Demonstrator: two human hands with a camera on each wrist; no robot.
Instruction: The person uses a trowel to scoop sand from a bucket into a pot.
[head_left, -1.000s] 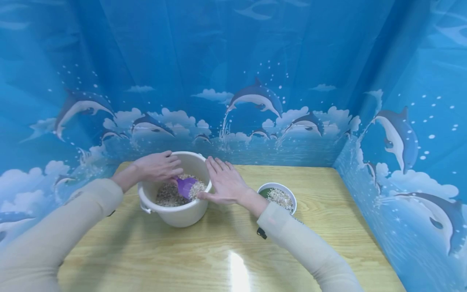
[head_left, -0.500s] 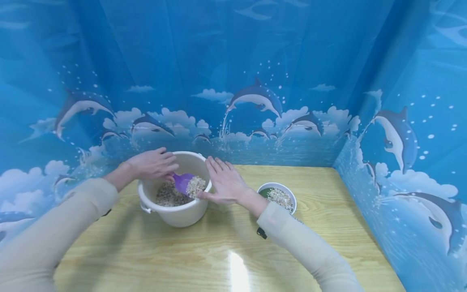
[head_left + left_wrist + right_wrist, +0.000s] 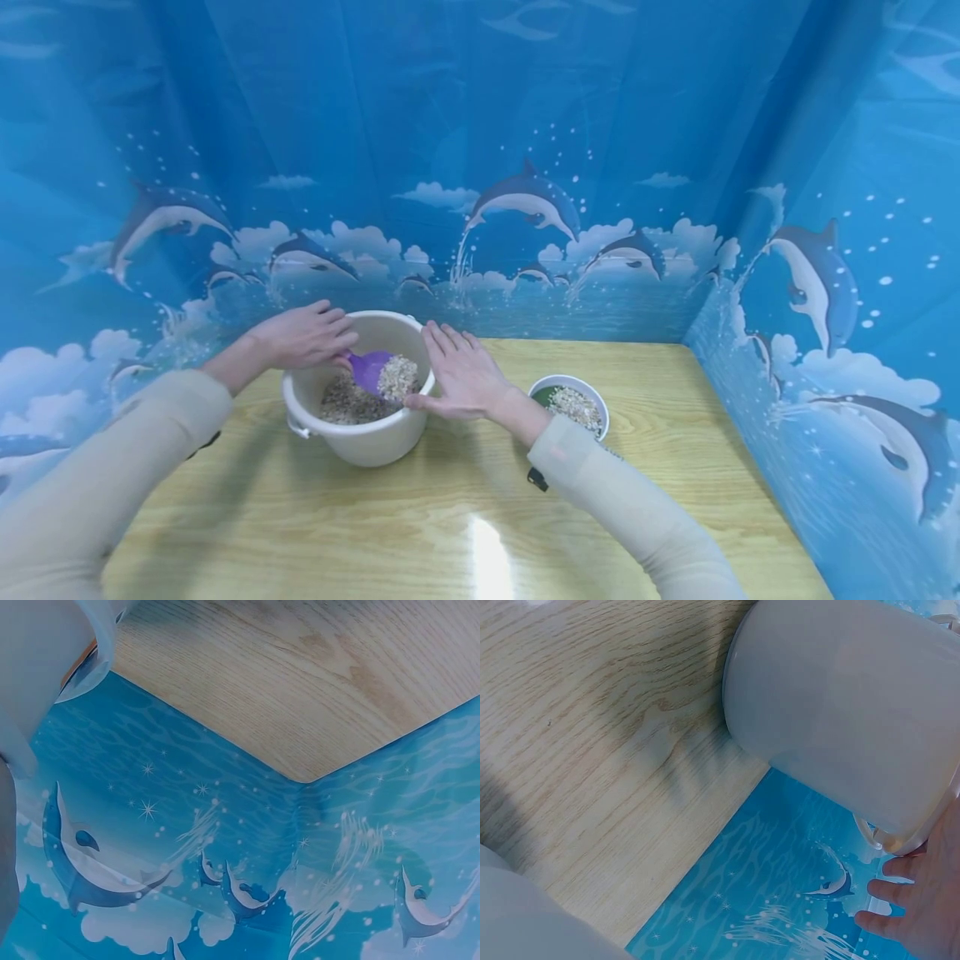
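Observation:
My left hand (image 3: 303, 336) grips the handle of a purple scoop (image 3: 367, 371) above the inside of a white bucket (image 3: 378, 443). Pale, grainy flakes (image 3: 398, 378) fill the scoop's front end, close to the bucket's right rim. More of the same flakes (image 3: 348, 402) lie in the bottom of the bucket. With fingers straight, my right hand (image 3: 467, 379) rests against the right rim, its thumb near the scoop's load. In the right wrist view the bucket wall (image 3: 840, 705) shows, with the right hand (image 3: 937, 889) at its rim.
A small white bowl (image 3: 533, 390) with a green inside and pale flakes stands right of the bucket, behind the right forearm. The wooden table (image 3: 420, 533) meets a blue dolphin-print curtain (image 3: 420, 125) at the back and sides.
My left hand has drawn the loaded scoop a little left and up, so more of its load shows above the flakes in the bucket. The right hand has stayed put at the rim.

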